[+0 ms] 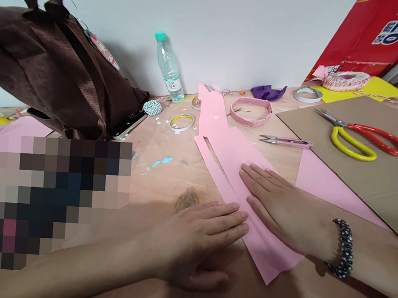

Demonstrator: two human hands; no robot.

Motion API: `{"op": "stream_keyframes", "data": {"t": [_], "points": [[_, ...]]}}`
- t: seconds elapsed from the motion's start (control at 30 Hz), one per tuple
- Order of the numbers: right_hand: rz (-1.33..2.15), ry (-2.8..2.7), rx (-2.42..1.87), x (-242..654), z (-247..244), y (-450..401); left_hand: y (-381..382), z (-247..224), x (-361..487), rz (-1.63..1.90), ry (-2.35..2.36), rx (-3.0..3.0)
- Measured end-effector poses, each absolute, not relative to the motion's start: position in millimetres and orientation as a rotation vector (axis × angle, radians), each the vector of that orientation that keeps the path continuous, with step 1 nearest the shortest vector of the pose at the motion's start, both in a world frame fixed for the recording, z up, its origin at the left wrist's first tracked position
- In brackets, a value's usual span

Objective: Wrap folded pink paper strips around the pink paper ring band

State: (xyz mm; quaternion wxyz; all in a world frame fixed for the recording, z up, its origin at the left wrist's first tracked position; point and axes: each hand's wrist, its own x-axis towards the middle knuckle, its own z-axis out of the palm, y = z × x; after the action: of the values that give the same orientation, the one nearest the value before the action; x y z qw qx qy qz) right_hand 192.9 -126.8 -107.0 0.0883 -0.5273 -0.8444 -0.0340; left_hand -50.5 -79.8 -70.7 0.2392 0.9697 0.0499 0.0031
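A long sheet of pink paper (241,156) lies on the wooden table, with a narrow slit along its left side. My right hand (276,203) rests flat on the sheet, fingers stretched out; a dark beaded bracelet (343,247) circles that wrist. From the left, my left hand (210,235) reaches over the paper's left edge with its fingers extended and its thumb apart. Beyond the sheet's right edge lie small thread snips (287,141). Behind them sits a pink paper ring (250,111).
Scissors with red and yellow handles (361,134) lie on brown cardboard (362,177) at right. A water bottle (170,71), string ball (152,107) and tape roll (181,122) stand toward the wall. A brown bag (62,68) occupies the left, and a red box (367,42) the far right.
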Motion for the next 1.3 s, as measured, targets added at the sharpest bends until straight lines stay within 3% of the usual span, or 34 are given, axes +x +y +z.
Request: {"op": "stream_keyframes", "data": {"t": [0.53,0.93,1.3], "points": [[-0.149,-2.445,-1.661,196,-111,-136,-79,-71,-50,-0.015,0.129,2.718],[-0.04,-2.579,-1.353,193,-94,-128,-94,-68,-47,0.106,0.014,2.865],[-0.097,-2.545,-1.401,187,-95,-144,-105,-77,-50,0.118,0.081,2.67]]}}
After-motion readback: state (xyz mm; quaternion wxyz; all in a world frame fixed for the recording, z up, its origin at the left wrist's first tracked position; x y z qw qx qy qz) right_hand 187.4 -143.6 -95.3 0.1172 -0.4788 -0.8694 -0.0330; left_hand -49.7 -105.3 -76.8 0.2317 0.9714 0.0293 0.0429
